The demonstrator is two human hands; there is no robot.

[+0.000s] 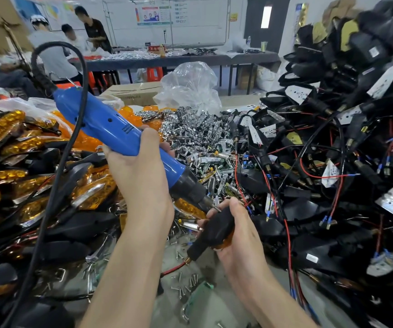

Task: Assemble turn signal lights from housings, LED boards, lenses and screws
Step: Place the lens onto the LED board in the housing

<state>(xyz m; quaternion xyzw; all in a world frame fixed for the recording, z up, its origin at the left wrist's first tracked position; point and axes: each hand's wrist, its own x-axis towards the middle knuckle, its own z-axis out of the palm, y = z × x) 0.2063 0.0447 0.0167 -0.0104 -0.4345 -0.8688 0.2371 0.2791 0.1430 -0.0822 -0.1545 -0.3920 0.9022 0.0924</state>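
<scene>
Plastic, smooth and blue, forms the barrel of the electric screwdriver [119, 131], which my left grip [138, 169] wraps around just behind its black chuck. My right grip [238, 235] curls round a matte black turn signal housing [214, 230], with an amber lens [224, 245] peeking out beneath. The driver's bit meets the housing's upper end, just above my right thumb. A red wire [174, 269] trails from the housing's stem toward loose screws [186, 285] on the tabletop [226, 311]. Glossy amber lights [3, 124] crowd the left, chrome reflectors [198, 131] lie behind, and tangled wired housings [333, 162] tower on the right.
</scene>
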